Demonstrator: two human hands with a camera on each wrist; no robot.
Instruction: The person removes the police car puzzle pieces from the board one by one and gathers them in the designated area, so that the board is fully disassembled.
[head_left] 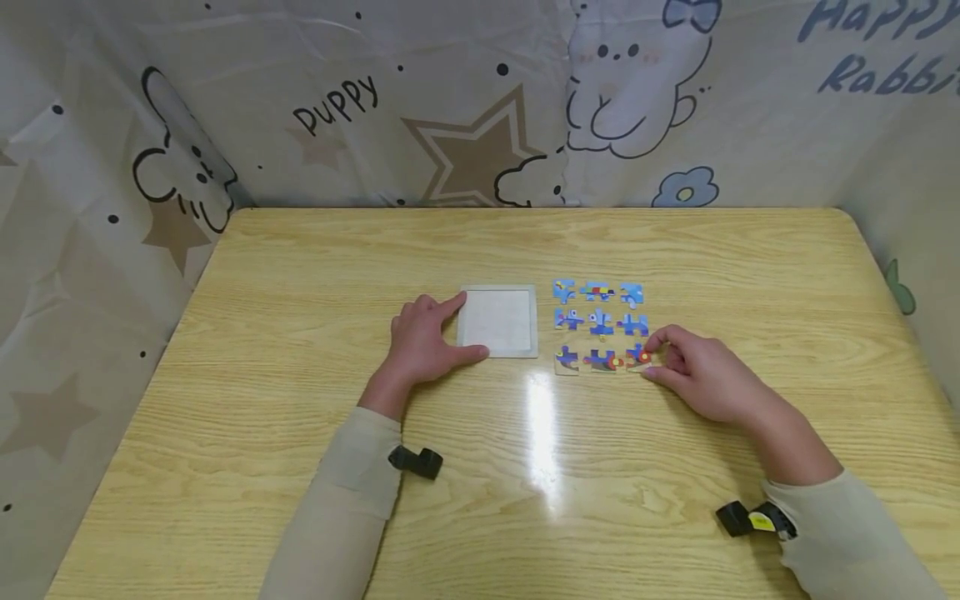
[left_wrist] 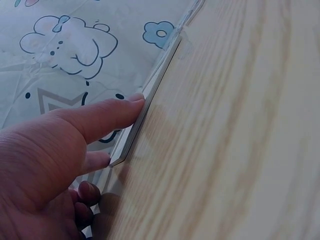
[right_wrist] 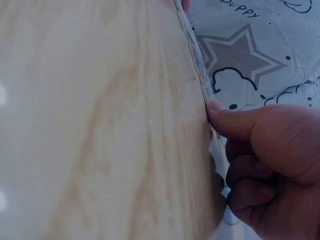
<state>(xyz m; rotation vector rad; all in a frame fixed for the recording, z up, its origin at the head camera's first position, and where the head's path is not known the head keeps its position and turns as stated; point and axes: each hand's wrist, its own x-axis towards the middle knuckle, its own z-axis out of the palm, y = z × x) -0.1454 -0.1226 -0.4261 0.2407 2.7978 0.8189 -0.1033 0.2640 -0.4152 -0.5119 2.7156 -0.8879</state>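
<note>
A square white puzzle tray [head_left: 498,322] with a pale grey rim lies on the table. My left hand [head_left: 423,340] holds it by its left side, the index finger at the far left corner and the thumb on the near edge. In the left wrist view, the thumb presses the edge of the tray [left_wrist: 135,130]. Several jigsaw pieces, mostly blue, lie apart in three rows right of the tray. My right hand [head_left: 705,375] pinches the nearest right jigsaw piece [head_left: 638,357], red and blue, between thumb and index finger. That piece still appears low at the table surface.
The wooden table [head_left: 480,483] reaches back to a printed cloth [head_left: 465,100] hanging behind and at both sides. Next to the held piece lies another jigsaw piece [head_left: 602,360] with red and yellow on it. Black cameras [head_left: 417,461] are strapped at both wrists.
</note>
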